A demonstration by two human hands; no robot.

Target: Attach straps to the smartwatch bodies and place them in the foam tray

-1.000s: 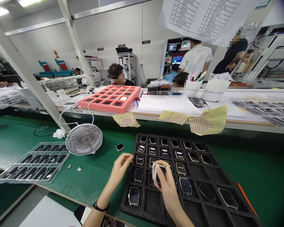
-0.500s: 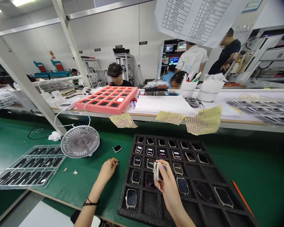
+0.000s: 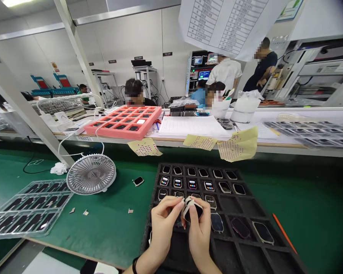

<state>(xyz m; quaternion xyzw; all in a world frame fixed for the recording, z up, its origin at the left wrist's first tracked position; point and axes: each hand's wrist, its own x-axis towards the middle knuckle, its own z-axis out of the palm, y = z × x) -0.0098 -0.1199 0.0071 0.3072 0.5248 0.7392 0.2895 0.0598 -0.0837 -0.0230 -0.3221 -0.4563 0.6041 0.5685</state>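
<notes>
My right hand (image 3: 200,232) grips a smartwatch (image 3: 196,214) with a pale case and dark screen, thumb over its face; part of a second pale piece seems to sit against it. My left hand (image 3: 163,222) meets it at the upper left edge, thumb and forefinger pinched around a small whitish bit too small to name. Both hands are over a black foam tray (image 3: 231,247) whose compartments hold several smartwatches, some with lit screens (image 3: 192,184). The hands cover part of its near left compartments.
A lone watch (image 3: 138,181) lies left of the tray, near a round fan (image 3: 91,174). Small paper scraps (image 3: 130,211) dot the green table. A clear tray of dark parts (image 3: 28,207) lies left, an orange stick (image 3: 284,233) right. The shelf carries a pink tray (image 3: 117,131).
My left hand has moved right from the table to the watch in my right hand. A small scrap now lies where it was. The view has shifted slightly.
</notes>
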